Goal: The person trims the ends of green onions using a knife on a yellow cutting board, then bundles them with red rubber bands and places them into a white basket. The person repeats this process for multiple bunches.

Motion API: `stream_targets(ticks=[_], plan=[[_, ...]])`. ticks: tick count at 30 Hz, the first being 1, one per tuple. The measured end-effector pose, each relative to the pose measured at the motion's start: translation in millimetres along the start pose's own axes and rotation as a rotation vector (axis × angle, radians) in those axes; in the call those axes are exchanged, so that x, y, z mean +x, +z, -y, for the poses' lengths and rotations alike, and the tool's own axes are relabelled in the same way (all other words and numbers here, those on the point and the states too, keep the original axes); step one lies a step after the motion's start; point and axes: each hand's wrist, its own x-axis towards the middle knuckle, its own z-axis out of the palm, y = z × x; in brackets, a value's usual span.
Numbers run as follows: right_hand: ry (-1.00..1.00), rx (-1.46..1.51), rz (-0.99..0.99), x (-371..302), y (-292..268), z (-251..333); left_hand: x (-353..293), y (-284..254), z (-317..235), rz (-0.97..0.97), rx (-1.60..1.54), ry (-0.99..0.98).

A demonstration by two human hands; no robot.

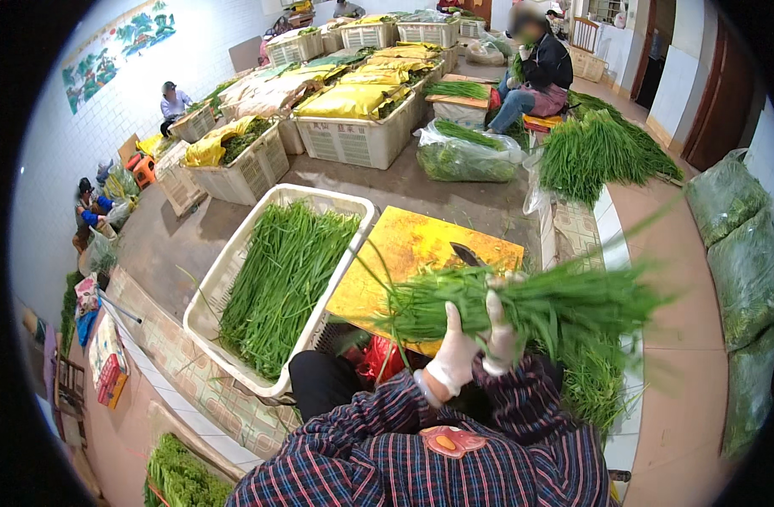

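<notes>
A thick bunch of garlic chives lies crosswise above my lap, its long leaves blurred at the right end. My left hand and my right hand, both in white gloves, grip it from the near side, close together with thumbs upright. The fingers are mostly hidden behind the stalks. Just beyond the bunch is a yellow cutting board strewn with trimmings, and a dark-bladed knife rests on it. On the left, a white plastic crate holds a layer of long garlic chives.
Loose greens lie beside my right leg. Farther right are a big chive heap and stacked bags of greens. A seated person works beyond a clear plastic bag of chives. Filled crates crowd the back.
</notes>
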Motion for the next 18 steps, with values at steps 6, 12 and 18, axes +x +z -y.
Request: stream_targets(ticks=[6,12,18], plan=[[-0.329,-0.428,0.519,-45,-37,10,-28,-21,24,0.564,-0.649,-0.089],[-0.524,-1.265,0.888,-55,-76,8,-45,-25,11,-0.113,-0.302,-0.076],[-0.466,-1.539,1.231,-61,-27,24,-41,-87,-27,-0.099,-0.107,-0.279]])
